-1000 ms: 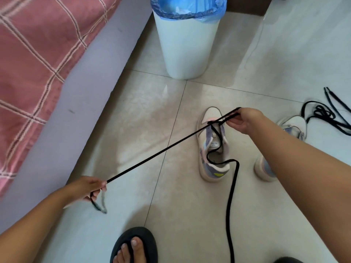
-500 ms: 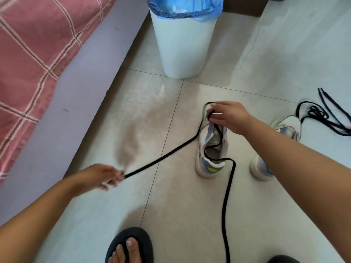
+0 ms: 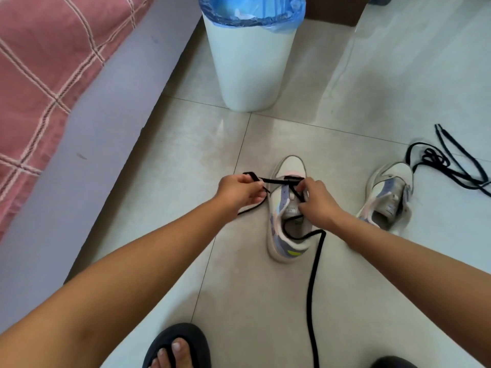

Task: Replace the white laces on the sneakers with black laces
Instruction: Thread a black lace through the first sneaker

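The left hand [image 3: 240,192] forms a clenched grip on one run of the black lace [image 3: 313,274], a flat woven cord, pinching it between curled fingers just to the left of the near sneaker [image 3: 288,208]. From this grip the cord runs taut and straight to the right, across the forward eyelet row of the sneaker, to the right hand [image 3: 317,201]. The right hand's grip is also closed on the lace, its fingers curled over the tongue area directly above the shoe opening. Below the right grip the cord loops inside the padded collar, exits over the heel edge and trails in a long soft curve along the floor [image 3: 265,301] toward the viewer. A short tail of the cord hangs below the left grip. The near sneaker is a low-cut shoe with a smooth rounded off-white toe cap, lilac and pink side panels, a thick pale sole and a yellow heel patch; it stands upright on glossy pale tiles with thin grout lines. To the right of the right grip, well apart, the second sneaker [image 3: 389,197] lies tilted. Beyond it, a second black lace [image 3: 451,166] rests in a loose tangle on the floor.
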